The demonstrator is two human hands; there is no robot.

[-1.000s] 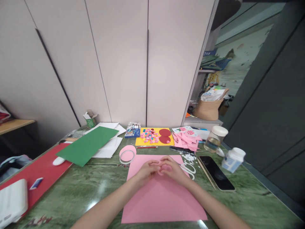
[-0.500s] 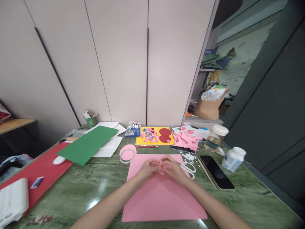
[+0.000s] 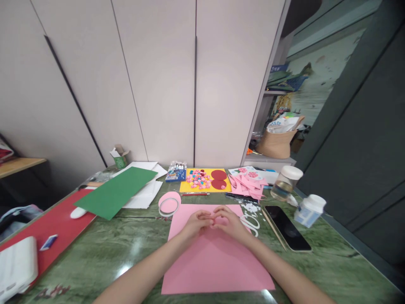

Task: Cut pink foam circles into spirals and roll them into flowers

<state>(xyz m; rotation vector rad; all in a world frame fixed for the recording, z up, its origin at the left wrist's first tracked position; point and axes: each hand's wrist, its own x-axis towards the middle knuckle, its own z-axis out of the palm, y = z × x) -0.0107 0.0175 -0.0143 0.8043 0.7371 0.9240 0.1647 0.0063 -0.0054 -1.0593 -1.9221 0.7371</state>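
Observation:
Both hands meet over the far half of a pink paper sheet (image 3: 215, 261) that lies on the green marble table (image 3: 104, 249). My left hand (image 3: 196, 223) has its fingers curled and pinched toward the right one. My right hand (image 3: 229, 222) is curled too, and a small pink paper piece (image 3: 216, 221) is pinched between the fingertips of both hands. White scissors (image 3: 248, 221) lie just right of my right hand.
A tape ring (image 3: 168, 205) on a pink disc lies left of the sheet. Behind are a yellow sheet with small paper flowers (image 3: 199, 180), pink scraps (image 3: 248, 185), a marker box (image 3: 176, 173). A phone (image 3: 286, 228), a jar (image 3: 285, 183) and a bottle (image 3: 309, 210) stand right. Green paper (image 3: 117, 192) and red paper (image 3: 53, 223) lie left.
The hands stay pinched together over the pink sheet, with only slight finger movement around the small pink piece. Nothing else has moved.

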